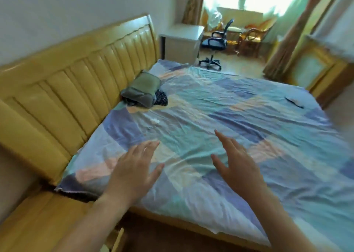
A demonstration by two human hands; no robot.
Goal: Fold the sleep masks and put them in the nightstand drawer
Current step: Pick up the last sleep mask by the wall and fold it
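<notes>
Head view: a small dark item, possibly a sleep mask (294, 102), lies flat on the checked bedsheet (220, 106) near the bed's far right edge, well apart from both hands and beyond the right one; it is too small and blurred to identify for certain. The left hand (134, 167) is spread open, palm down, fingers splayed, over the near left part of the sheet and holds nothing. The right hand (237, 161) is likewise wide open and empty, fingers pointing away; whether either palm touches the fabric cannot be told. A folded olive pillow (142, 90) sits on a dark patterned cloth (161, 97) against the yellow headboard (76, 75). A white nightstand (182, 42) stands at the bed's far corner, beside a black office chair (215, 42).
</notes>
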